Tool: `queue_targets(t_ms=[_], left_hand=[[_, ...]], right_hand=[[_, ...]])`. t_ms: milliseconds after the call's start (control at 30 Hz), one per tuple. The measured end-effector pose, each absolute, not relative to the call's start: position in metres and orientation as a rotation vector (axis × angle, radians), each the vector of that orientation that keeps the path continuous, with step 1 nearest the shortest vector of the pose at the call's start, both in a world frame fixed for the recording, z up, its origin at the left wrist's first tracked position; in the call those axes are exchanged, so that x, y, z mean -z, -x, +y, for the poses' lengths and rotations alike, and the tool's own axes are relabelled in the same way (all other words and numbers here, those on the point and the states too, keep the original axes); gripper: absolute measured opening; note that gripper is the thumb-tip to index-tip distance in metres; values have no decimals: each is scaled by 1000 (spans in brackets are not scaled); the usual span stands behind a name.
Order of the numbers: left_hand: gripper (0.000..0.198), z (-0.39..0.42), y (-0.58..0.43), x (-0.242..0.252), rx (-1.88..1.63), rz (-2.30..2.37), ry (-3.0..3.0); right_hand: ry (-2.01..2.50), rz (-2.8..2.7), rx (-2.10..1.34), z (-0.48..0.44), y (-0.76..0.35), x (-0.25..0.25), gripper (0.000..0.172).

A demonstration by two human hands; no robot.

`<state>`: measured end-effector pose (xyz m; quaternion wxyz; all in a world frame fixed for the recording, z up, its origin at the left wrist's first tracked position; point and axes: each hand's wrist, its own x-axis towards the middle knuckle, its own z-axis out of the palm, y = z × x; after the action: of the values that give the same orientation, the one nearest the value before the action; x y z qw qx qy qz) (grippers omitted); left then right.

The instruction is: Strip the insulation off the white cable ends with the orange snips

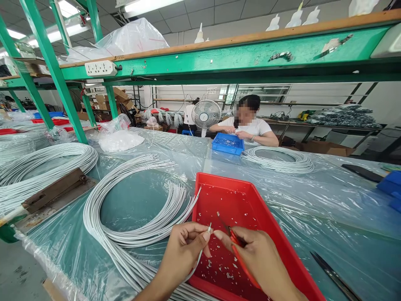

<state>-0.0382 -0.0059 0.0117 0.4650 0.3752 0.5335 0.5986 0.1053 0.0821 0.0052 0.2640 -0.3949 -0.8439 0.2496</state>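
Note:
My left hand [184, 246] pinches the end of a thin white cable [208, 229] between thumb and fingers, just over the near left part of a red tray [275, 238]. My right hand [260, 259] is closed on a small red-handled cutter [233, 239], its metal tip pointing toward the cable end. Small white scraps lie on the tray floor. A big loop of white cables [125, 234] lies on the plastic-covered table to the left of the tray, several ends fanning toward it.
More white cable coils lie at the left [46, 163] and far right [278, 161]. A person sits across the table behind a blue tray [228, 144], beside a fan [206, 113]. Green shelf frame [219, 58] overhead. A dark tool [335, 276] lies at right.

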Motion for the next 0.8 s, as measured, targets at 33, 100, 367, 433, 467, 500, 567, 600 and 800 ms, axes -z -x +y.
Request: queue_targets(t_ms=[33, 100, 367, 433, 467, 500, 567, 600, 800], left_hand=[[41, -6, 38, -11, -1470, 1301, -927], [40, -5, 38, -9, -1471, 1287, -950], [34, -8, 36, -7, -1504, 1236, -985], [33, -9, 36, -10, -1495, 1199, -989], [32, -9, 37, -11, -1487, 1163, -983], [32, -9, 37, -11, -1477, 1121, -971], [30, -8, 37, -12, -1449, 1036, -929], [30, -8, 38, -12, -1431, 1000, -909], [24, -13, 38, -20, -1362, 917, -910]], right_hand=[[1098, -2169, -1008, 83, -105, -7, 52], [1045, -1888, -1579, 84, -104, -12, 54], [893, -1669, -1752, 78, -97, -18, 39], [888, -1658, -1747, 78, -98, -18, 37], [887, -1653, -1770, 78, -99, -18, 36], [881, -1641, -1805, 78, -100, -18, 37], [866, -1618, -1829, 79, -102, -17, 39], [856, -1619, -1824, 80, -102, -17, 39], [857, -1653, -1787, 87, -99, -13, 40]])
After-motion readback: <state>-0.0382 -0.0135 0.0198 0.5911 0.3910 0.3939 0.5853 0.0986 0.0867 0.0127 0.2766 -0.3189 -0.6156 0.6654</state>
